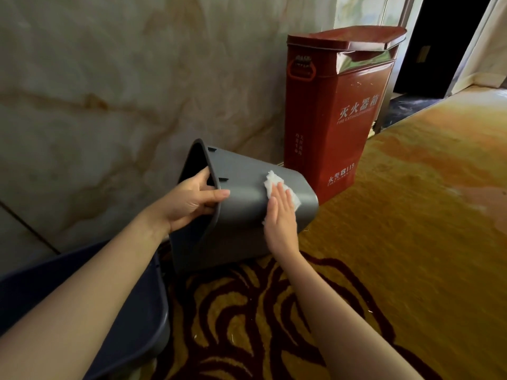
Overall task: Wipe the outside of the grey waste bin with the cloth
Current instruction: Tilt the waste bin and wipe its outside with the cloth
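While tipped on its side over the carpet (411,215), grey waste bin (241,215) is gripped at rim by my L hand (192,204); R hand (282,215), fingers flat, presses white cloth (274,185) against outer wall. Red extinguisher box (334,111) just behind, by wall.

There was one view only, from a wide-angle camera worn on the person's head. It looked forward and steeply down over both forearms, which entered from the bottom edge and reached toward the middle of the frame. The left hand (192,198) and right hand (281,215) sat near the centre, close to the lens, on the bin (241,209). The camera faced a marble wall (109,91) that filled the left and upper part. The carpet (411,215) spread across the right and bottom. A red box (334,105) stood farther off against the wall. Straight lines bowed toward the edges.
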The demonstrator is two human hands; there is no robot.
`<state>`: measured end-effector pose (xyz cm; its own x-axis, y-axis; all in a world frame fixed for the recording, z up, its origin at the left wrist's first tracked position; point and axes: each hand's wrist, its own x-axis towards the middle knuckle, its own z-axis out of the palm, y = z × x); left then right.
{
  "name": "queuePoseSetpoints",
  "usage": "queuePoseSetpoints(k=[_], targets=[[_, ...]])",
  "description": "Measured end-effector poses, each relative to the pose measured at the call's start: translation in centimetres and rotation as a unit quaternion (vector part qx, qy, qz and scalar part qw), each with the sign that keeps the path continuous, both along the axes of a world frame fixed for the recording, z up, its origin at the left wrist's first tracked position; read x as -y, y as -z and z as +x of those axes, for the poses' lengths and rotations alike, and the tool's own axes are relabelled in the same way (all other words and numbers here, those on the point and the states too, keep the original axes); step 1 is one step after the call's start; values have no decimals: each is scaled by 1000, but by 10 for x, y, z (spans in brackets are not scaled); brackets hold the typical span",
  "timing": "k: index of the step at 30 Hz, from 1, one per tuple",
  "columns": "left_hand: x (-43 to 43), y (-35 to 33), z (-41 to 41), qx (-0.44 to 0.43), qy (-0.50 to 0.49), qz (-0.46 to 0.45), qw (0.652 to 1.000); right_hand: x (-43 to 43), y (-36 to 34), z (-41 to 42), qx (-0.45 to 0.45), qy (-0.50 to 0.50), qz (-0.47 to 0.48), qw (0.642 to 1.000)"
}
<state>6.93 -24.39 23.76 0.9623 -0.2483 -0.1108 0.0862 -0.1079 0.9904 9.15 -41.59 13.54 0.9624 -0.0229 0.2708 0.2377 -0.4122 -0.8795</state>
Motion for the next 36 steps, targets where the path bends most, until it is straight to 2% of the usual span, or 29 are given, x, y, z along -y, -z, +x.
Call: queuePoseSetpoints(k=[4,12,18,22,26,30,32,34,36], targets=[[-4,0,4,24,-40,-7,999,35,19,23,-70,-1,-26,997],[4,-13,14,55,-69,13,996,58,23,48,-93,-7,-43,995],[13,-27,18,49,-54,47,996,53,27,27,-169,13,92,981],[22,-29,19,30,-49,19,998,22,-11,6,-86,-48,139,985],[24,-31,22,29,-36,-9,999,-21,-47,-24,65,-140,107,982],[22,-29,21,37,-24,3,999,-34,-38,-28,174,-105,42,978],[25,-26,22,37,-31,-11,999,-28,-26,-17,176,-56,27,982],[23,-23,23,45,-24,-2,999,-18,-11,-4,130,-13,36,991],[11,-23,18,58,15,124,990,-5,9,9,66,11,34,997]])
